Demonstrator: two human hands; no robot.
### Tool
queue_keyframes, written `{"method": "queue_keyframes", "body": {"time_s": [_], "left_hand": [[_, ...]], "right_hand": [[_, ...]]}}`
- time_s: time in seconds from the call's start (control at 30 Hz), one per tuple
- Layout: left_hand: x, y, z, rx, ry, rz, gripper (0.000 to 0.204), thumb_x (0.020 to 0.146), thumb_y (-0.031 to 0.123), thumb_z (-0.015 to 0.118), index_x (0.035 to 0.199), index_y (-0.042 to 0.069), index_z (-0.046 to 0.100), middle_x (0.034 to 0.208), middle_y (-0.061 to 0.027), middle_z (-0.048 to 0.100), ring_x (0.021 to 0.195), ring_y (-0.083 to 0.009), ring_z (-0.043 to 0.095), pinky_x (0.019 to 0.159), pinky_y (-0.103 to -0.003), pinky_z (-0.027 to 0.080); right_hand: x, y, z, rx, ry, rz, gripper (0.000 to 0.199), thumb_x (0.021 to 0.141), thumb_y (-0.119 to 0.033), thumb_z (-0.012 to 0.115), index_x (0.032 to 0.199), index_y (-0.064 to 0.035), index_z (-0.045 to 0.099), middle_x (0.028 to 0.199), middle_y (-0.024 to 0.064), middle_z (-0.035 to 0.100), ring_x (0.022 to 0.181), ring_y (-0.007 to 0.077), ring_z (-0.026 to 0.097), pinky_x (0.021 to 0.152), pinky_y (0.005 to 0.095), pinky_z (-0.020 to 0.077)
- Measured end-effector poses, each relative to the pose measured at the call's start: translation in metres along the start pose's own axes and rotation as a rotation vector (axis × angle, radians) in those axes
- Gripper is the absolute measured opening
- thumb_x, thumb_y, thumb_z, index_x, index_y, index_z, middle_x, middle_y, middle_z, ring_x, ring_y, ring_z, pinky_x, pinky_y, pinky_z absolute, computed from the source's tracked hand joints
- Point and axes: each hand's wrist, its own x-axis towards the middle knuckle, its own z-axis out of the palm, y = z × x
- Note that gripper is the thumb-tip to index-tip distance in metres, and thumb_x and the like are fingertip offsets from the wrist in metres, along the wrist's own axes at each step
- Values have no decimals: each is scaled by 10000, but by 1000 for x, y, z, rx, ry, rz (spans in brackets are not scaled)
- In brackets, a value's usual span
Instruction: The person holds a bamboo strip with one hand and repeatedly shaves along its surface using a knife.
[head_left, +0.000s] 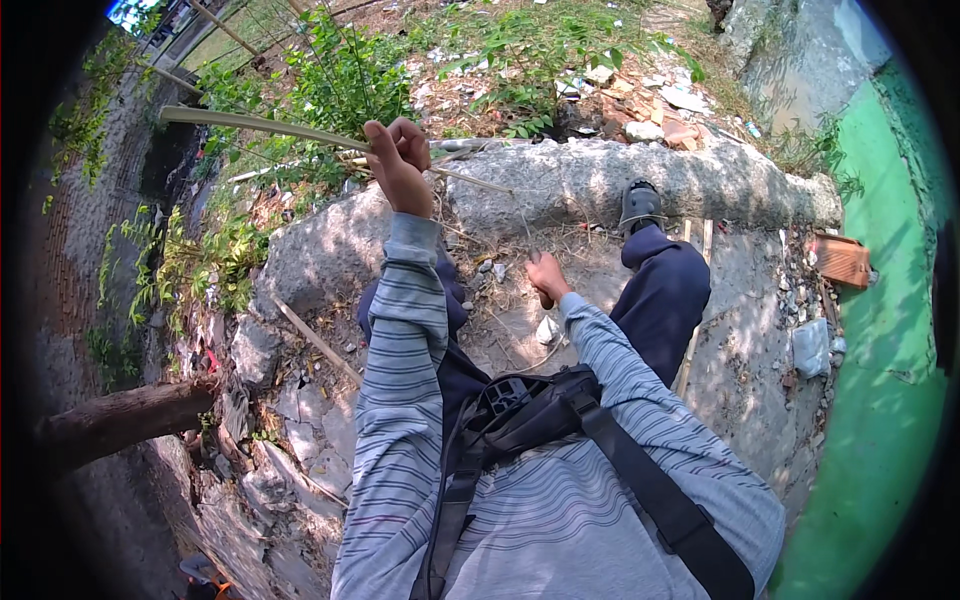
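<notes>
My left hand (399, 165) is raised ahead of me, its fingers closed round a long, pale bamboo strip (260, 124). One end of the strip points out to the left; a thinner length shows past the hand on the right. Lower and nearer my body, my right hand (546, 278) is closed on the handle of a thin-bladed knife (526, 226). The blade points away from me, its tip close to the strip's thin right end; whether they touch I cannot tell. Most of the knife's handle is hidden in my fist.
A rough concrete ledge (560, 180) runs across in front, with my right shoe (641, 203) against it. Bamboo pieces (316, 343) lie on the ground. A tree trunk (130, 418) juts in at left. At right are a reddish-brown container (841, 260) and a green wall (870, 350).
</notes>
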Motion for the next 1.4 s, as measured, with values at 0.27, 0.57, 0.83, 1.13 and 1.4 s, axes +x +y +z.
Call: {"method": "queue_keyframes", "body": {"time_s": [0.27, 0.57, 0.83, 1.13, 1.4], "left_hand": [[2, 2, -26, -39, 47, 8, 701, 1012, 711, 344, 653, 110, 391, 566, 59, 277, 476, -53, 231, 456, -272, 128], [-3, 9, -36, -223, -3, -21, 537, 1062, 542, 422, 771, 91, 443, 683, 15, 346, 596, -104, 315, 551, -282, 245], [-14, 6, -43, -139, -104, -12, 444, 1096, 429, 425, 917, 45, 560, 817, -40, 548, 737, -135, 471, 705, -285, 399], [-28, -1, -28, 151, -154, 117, 647, 1086, 510, 384, 651, 60, 545, 570, -28, 540, 467, -75, 415, 456, -251, 285], [-30, 2, -19, 205, 16, 60, 733, 1070, 582, 356, 580, 68, 538, 535, -4, 525, 450, -59, 377, 459, -249, 222]], "right_hand": [[-46, -75, -6, 96, -43, -134, 388, 843, -298, 681, 1071, 14, 647, 918, 206, 709, 859, 364, 695, 784, 445, 534], [-68, -173, -17, 229, -126, -374, 370, 888, -305, 688, 1022, 12, 553, 854, 167, 686, 799, 291, 688, 740, 423, 528], [-67, -170, -22, 288, -59, -318, 322, 909, -333, 699, 976, -38, 589, 768, 67, 641, 680, 178, 616, 649, 353, 494], [-78, -210, -41, 335, -130, -395, 414, 909, -397, 704, 979, -4, 593, 800, 117, 647, 690, 222, 604, 664, 371, 492], [-100, -239, -56, 500, -299, -371, 397, 954, -378, 680, 981, 1, 563, 726, 50, 590, 633, 145, 564, 587, 333, 460]]}}
